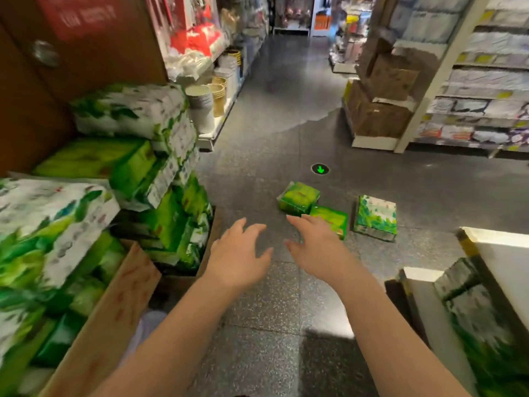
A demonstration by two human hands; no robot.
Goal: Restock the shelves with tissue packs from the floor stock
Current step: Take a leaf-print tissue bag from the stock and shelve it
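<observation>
Both my hands reach out with fingers spread, holding nothing: left hand [239, 253], right hand [317, 243]. Three tissue packs sit on the floor just beyond: green pack [298, 198], second green pack [332, 220] partly behind my right hand, leafy white pack [375, 217] further right. Slick wrap could slip if I grab two at once.

A green arrow sign [320, 169] marks the floor [286, 116] (print elsewhere is too blurred to read).
</observation>
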